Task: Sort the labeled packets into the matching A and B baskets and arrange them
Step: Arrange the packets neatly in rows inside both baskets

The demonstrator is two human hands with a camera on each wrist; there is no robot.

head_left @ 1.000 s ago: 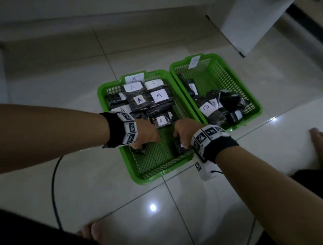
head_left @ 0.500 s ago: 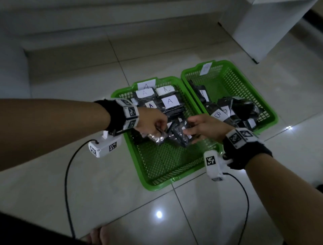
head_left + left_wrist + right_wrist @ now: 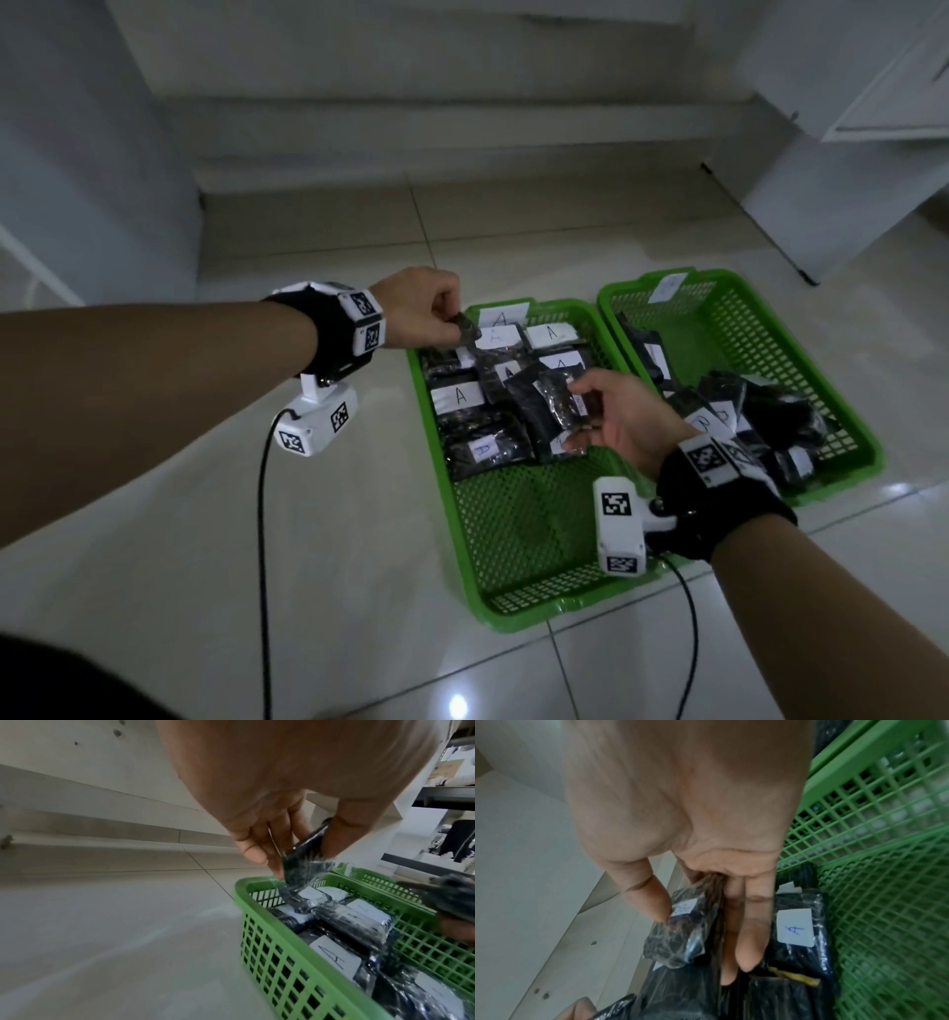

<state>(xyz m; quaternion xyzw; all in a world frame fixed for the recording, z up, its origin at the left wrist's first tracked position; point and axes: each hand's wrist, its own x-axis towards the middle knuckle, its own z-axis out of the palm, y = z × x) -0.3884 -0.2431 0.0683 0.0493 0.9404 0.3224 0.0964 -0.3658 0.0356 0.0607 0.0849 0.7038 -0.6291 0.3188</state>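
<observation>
Two green mesh baskets sit side by side on the tiled floor: basket A (image 3: 518,555) on the left and basket B (image 3: 801,370) on the right. Several black plastic-wrapped packets with white A labels (image 3: 457,397) fill the far half of basket A. My left hand (image 3: 426,313) pinches one black packet (image 3: 306,858) between thumb and fingers over the far left corner of basket A. My right hand (image 3: 611,416) holds other black packets (image 3: 682,931) over the middle of basket A, thumb on a small white label. Packets marked B (image 3: 708,419) lie heaped in basket B.
A white step and wall (image 3: 411,128) run along the back. A white cabinet (image 3: 847,169) stands at the back right, close to basket B. Black cables (image 3: 263,565) trail from both wrist cameras across the floor. The near half of basket A shows bare mesh.
Both hands rose from the near part of basket A with packets. The left hand went to the far left corner with one packet; the right hand stayed over the middle. The head view shifted.
</observation>
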